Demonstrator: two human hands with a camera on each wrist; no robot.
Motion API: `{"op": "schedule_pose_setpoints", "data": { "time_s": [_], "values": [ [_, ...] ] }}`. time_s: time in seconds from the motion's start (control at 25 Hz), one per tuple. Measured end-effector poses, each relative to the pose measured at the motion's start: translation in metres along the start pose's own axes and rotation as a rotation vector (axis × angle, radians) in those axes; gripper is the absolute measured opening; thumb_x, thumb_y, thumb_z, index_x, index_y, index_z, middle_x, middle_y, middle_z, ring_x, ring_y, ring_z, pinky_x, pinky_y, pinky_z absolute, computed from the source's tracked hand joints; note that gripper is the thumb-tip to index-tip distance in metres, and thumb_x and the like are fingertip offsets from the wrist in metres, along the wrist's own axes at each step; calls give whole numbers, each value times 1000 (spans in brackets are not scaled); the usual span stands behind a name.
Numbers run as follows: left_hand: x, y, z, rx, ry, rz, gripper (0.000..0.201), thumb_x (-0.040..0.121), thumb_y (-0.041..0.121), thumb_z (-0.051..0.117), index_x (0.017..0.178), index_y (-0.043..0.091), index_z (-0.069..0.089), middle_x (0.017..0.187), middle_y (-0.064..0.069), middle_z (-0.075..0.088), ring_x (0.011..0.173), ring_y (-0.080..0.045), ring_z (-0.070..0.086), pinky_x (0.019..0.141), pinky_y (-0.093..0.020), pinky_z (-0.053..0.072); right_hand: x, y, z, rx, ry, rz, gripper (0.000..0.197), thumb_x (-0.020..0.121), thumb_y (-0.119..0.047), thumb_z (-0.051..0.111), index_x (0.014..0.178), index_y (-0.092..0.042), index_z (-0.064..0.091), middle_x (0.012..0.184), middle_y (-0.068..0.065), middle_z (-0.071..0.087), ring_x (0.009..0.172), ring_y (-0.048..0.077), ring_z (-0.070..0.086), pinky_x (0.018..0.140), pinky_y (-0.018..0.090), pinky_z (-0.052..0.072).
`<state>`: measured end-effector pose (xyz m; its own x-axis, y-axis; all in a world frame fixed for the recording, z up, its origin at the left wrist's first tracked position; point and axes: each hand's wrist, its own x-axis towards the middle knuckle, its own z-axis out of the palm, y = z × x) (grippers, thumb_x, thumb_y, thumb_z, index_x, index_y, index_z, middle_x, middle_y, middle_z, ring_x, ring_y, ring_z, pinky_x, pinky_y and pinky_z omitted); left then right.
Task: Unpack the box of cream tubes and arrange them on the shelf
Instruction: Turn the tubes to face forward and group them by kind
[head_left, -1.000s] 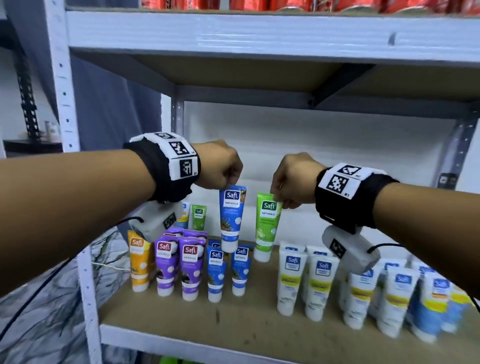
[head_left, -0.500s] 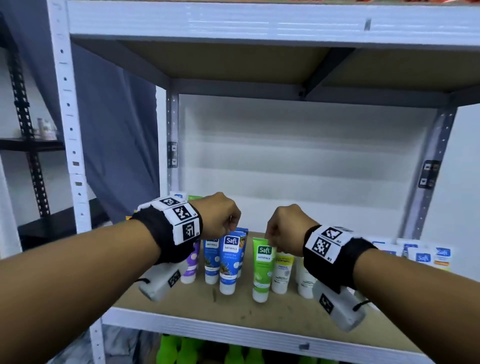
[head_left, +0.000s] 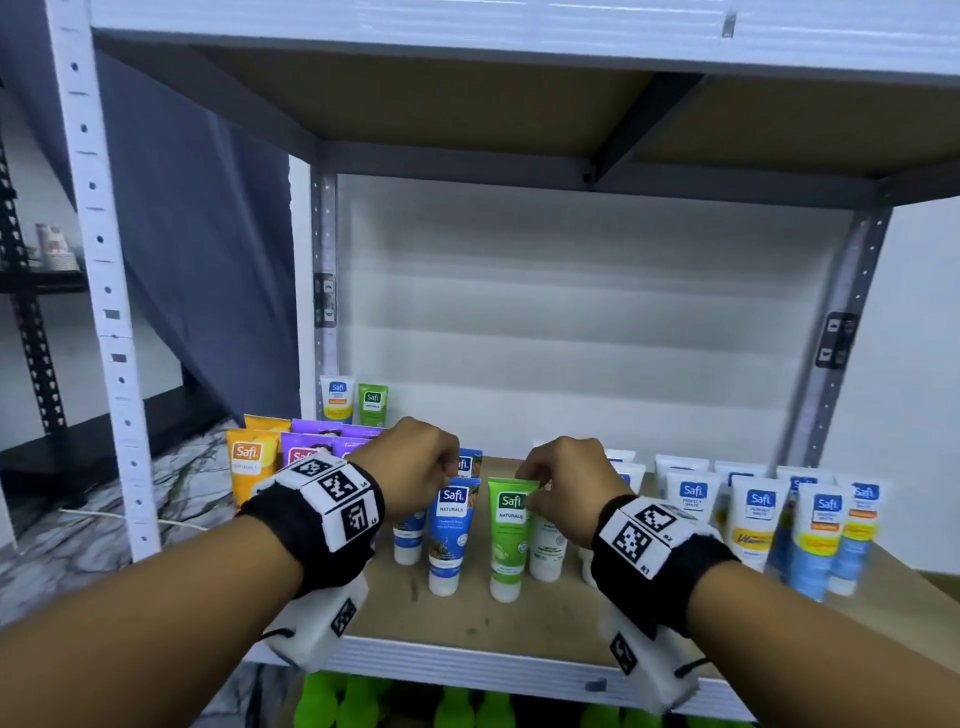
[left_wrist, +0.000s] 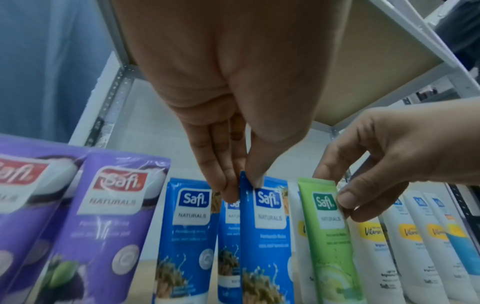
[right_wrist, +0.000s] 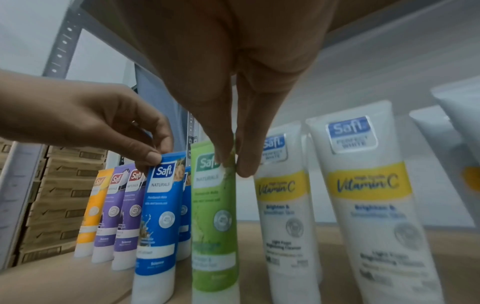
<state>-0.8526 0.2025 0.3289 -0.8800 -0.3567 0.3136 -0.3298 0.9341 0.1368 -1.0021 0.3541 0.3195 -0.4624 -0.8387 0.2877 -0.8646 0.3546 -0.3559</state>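
Upright, left hand (head_left: 410, 470) pinches blue tube (head_left: 450, 535); right hand (head_left: 563, 480) pinches green tube (head_left: 508, 540).

Stockroom or shop storage area. Indicators: a grey slotted-steel rack with fibreboard shelves (head_left: 519, 623) fills the frame centre; rows of identical branded plastic cream tubes (head_left: 758, 519) stand on it; stacked brown cardboard cartons (right_wrist: 64, 195) occupy the left of the right-wrist view.

My left hand (head_left: 410, 470) pinching the top of 1 tube (head_left: 451, 535) on the shelf board (head_left: 483, 621), my right hand (head_left: 566, 486) pinching the tube beside it (head_left: 508, 540) on its right, more tubes (head_left: 758, 519) standing further right, others (head_left: 249, 462) left and behind
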Motion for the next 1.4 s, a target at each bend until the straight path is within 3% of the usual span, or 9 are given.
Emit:
{"op": "schedule_pose_setpoints", "data": {
  "time_s": [0.16, 0.28, 0.4, 0.52, 0.64, 0.72, 0.92, 1.04, 1.4],
  "values": [
    [-15, -6, 18, -166, 120, -100, 12, 89, 14, 60, 98, 18, 66, 92, 3, 69, 85, -11, 60, 73, -20, 44, -13, 5, 16, 139, 89, 77, 39, 78, -9, 72, 115, -21, 67, 107, -1, 69, 99, 13, 62, 81, 17, 43],
    [-26, -5, 32, -363, 258, -184, 15, 89, 12, 63, 101, 20, 65, 94, 5, 68, 85, -9, 62, 76, -21, 47, -27, 8, 29, 219, 145, 204, 41, 78, -18, 76, 117, -19, 62, 106, 2, 67, 97, 16, 63, 85, 24, 49],
    [-34, -8, 52, -524, 324, -319, 20, 86, 15, 68, 102, 23, 61, 87, 6, 67, 80, -8, 65, 76, -31, 57, -38, 5, 39, 156, 105, 326, 23, 73, -32, 81, 78, -16, 65, 81, 0, 66, 76, 14, 62, 68, 23, 49],
    [-42, -10, 70, -714, 311, -437, 19, 79, 17, 76, 90, 21, 61, 78, 2, 72, 74, -15, 71, 73, -41, 60, -41, -1, 57, 169, 56, 427, 44, 70, -36, 83, 54, -19, 46, 58, -5, 47, 51, 6, 42, 43, 13, 26],
    [-47, -3, 80, -738, 274, -464, 22, 73, 12, 81, 84, 16, 63, 76, 1, 72, 71, -13, 69, 76, -38, 58, -33, -5, 70, 183, 39, 467, 27, 69, -32, 84, 82, -14, 69, 84, 1, 69, 74, 13, 64, 55, 14, 41],
    [-49, 1, 86, -754, 246, -461, 23, 72, 9, 82, 88, 11, 65, 78, 2, 71, 73, -7, 68, 75, -29, 57, -28, -9, 75, 166, 38, 482, 28, 70, -27, 83, 91, -13, 70, 96, 1, 72, 88, 16, 69, 64, 18, 45],
    [-52, 4, 90, -731, 196, -422, 23, 76, 6, 78, 92, 12, 63, 77, 7, 66, 67, 2, 61, 54, -11, 46, -19, -14, 81, 141, 48, 528, 33, 72, -28, 81, 97, -14, 65, 104, 4, 70, 95, 19, 68, 69, 21, 49],
    [-54, 1, 85, -685, 190, -391, 25, 79, 8, 75, 88, 24, 58, 77, 12, 64, 69, 5, 59, 58, -4, 43, -11, -16, 82, 126, 48, 555, 38, 75, -28, 80, 106, -12, 64, 111, 5, 68, 102, 20, 66, 74, 23, 48],
    [-57, -11, 84, -564, 180, -360, 21, 82, 17, 74, 99, 20, 63, 80, 15, 62, 73, 7, 55, 62, -3, 38, 12, -16, 92, 96, 29, 566, 27, 81, -17, 74, 105, -9, 65, 110, 8, 69, 102, 23, 67, 82, 27, 53]
  ]
}}
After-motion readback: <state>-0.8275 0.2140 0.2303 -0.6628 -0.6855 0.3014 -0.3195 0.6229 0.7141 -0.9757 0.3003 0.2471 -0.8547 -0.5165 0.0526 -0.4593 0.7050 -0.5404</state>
